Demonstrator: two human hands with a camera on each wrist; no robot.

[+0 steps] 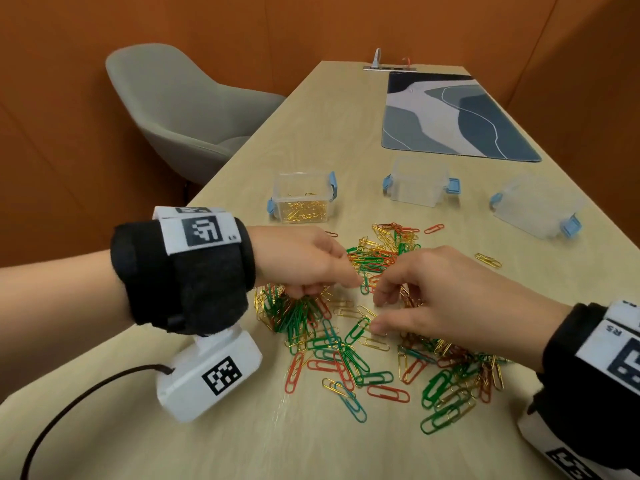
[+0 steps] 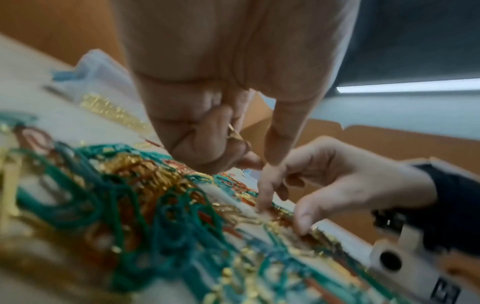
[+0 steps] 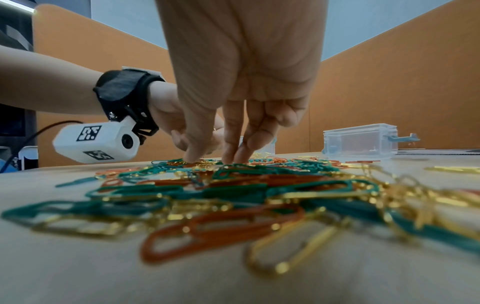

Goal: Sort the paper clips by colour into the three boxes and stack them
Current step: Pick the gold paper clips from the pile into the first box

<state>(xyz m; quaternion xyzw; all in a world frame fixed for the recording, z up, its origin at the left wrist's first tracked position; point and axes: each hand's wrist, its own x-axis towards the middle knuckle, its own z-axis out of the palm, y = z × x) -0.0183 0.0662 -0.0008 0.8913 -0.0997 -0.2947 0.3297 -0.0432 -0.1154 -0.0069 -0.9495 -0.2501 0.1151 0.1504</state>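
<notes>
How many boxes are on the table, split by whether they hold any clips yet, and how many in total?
Box holding gold clips: 1, the left box
Boxes that look empty in the head view: 2, the middle box and the right box
Total boxes: 3

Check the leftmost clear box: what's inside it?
The leftmost box holds only gold paper clips, lying in a layer on its floor. No red or green ones show through its clear walls. Whether anything lies beneath the gold layer cannot be seen.
</notes>
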